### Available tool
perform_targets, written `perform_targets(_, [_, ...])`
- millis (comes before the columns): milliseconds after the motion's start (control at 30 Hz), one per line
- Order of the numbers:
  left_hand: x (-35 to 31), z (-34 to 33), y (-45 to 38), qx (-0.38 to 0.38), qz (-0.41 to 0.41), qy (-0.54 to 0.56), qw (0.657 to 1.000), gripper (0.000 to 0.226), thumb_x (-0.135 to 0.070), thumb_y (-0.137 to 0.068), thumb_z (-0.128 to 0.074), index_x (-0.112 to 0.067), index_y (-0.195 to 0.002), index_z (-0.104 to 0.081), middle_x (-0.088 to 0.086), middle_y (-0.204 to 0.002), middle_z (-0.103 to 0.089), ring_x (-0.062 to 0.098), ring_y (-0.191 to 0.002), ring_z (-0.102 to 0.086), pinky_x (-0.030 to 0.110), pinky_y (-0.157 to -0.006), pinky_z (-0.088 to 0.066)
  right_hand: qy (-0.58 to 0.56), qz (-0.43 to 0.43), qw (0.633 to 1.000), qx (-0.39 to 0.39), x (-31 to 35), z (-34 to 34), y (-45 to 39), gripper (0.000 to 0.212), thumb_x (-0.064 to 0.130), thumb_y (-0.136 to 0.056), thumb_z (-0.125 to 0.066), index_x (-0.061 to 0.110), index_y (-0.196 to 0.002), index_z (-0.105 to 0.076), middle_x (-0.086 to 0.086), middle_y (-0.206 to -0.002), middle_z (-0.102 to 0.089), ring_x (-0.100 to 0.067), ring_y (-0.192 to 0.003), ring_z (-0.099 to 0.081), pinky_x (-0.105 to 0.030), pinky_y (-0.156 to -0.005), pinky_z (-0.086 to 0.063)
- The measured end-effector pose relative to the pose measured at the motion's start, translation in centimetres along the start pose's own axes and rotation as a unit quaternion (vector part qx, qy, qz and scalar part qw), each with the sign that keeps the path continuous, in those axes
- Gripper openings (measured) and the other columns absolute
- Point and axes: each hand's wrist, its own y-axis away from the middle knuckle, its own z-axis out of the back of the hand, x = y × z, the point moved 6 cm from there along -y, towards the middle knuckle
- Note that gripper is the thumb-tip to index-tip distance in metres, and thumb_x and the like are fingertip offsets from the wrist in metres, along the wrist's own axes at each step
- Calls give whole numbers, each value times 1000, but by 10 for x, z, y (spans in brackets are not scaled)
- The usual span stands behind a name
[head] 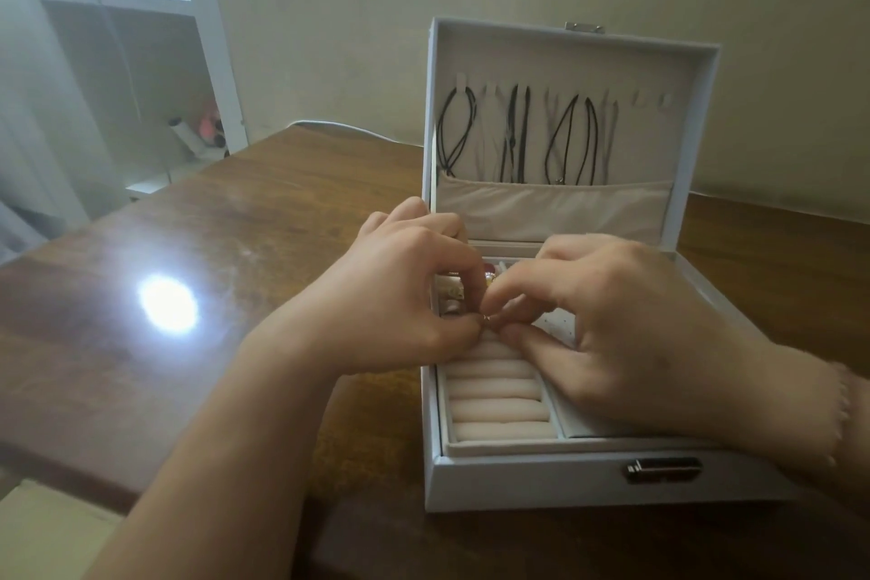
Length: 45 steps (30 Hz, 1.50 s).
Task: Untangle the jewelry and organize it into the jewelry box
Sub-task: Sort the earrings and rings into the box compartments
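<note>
Both hands meet over the open white jewelry box [541, 480], which sits on the wooden table [212, 250] at the near right. The left hand [405, 292] comes in from the left, fingers curled, pinching a small gold ring [486, 319] at its fingertips. The right hand [607, 330] closes in from the right, thumb and forefinger pinched onto that same ring, right above the far end of the cream ring rolls [499, 396]. Small colourful pieces [489, 274] sit in a compartment just beyond the fingers, too hidden to name. In the upright lid [565, 61], black cord necklaces [518, 132] hang from hooks, their ends tucked into the fabric pocket [555, 207].
</note>
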Motion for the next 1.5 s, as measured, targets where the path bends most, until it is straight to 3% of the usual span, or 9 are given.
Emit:
perform_targets(267, [-1, -1, 2, 15, -7, 25, 1000, 5, -37, -74, -66, -35, -78, -68, -12, -80, -50, 9, -90, -43, 40, -89, -38, -59, -103, 992, -40, -4, 6, 4, 22, 43, -83, -66, 38, -104, -71, 17, -84, -70, -3, -78, -64, -26, -70, -54])
perform_targets(433, [1, 7, 3, -22, 8, 128, 992, 26, -29, -79, -44, -31, -90, -67, -6, -87, -55, 21, -96, -50, 44, -85, -41, -133, -125, 961, -207, -42, 72, 38, 9, 27, -85, -71, 30, -94, -72, 31, -74, -64, 4, -64, -60, -6, -55, -44])
perform_targets(633, [-2, 34, 2, -267, 0, 134, 954, 29, -20, -101, -32, -36, -110, -55, -4, -90, -53, 13, -86, -50, 37, -79, -42, -117, -228, 923, -285, -130, 120, 139, 23, 63, -81, -64, 43, -91, -70, 16, -84, -73, -18, -75, -68, -37, -70, -55])
perform_targets(767, [-67, 36, -21, -261, -64, 225, 937, 33, -11, -104, -27, -33, -110, -51, -17, -80, -57, -6, -73, -52, 8, -70, -40, -103, -293, 925, -218, -174, 130, 197, 15, 20, -84, -73, 35, -86, -72, 19, -81, -72, -6, -75, -65, -7, -61, -46])
perform_targets(867, [-146, 5, -36, -158, -125, 193, 960, 23, -27, -99, -43, -41, -102, -61, -16, -78, -66, 0, -70, -62, 13, -65, -45, -105, -317, 930, -157, -185, 131, 228, 20, 10, -79, -76, 30, -82, -75, 17, -82, -72, -5, -78, -66, -11, -62, -50])
perform_targets(967, [-216, -41, -44, -45, -217, 120, 968, 10, -31, -93, -59, -27, -96, -67, -16, -78, -66, -4, -75, -64, 7, -67, -47, -143, -315, 932, -103, -196, 123, 251, 21, 26, -77, -75, 42, -90, -74, 17, -90, -72, -11, -84, -66, -30, -67, -55])
perform_targets(1133, [-245, -117, -53, 129, -204, 97, 966, 24, -53, -87, -54, -33, -98, -64, -17, -90, -64, 1, -77, -62, 22, -64, -56, -58, -279, 954, 95, -209, 87, 255, 23, 53, -80, -69, 55, -102, -66, 36, -109, -54, 8, -111, -45, -26, -91, -43])
perform_targets(1367, [-218, -94, -56, 27, -174, 66, 982, 20, -44, -85, -62, -27, -86, -73, -19, -86, -62, -7, -76, -55, 3, -70, -43, -45, -260, 949, 174, -202, 62, 248, 14, 49, -85, -65, 57, -96, -63, 32, -110, -50, 9, -108, -40, -27, -94, -43])
perform_targets(1500, [-226, -90, -49, -12, -221, -13, 975, 14, -29, -91, -65, -20, -95, -76, -8, -89, -66, 9, -81, -59, 28, -72, -52, -81, -281, 948, 126, -201, 67, 245, 14, 43, -86, -66, 54, -94, -64, 29, -107, -51, 7, -103, -49, -26, -90, -48])
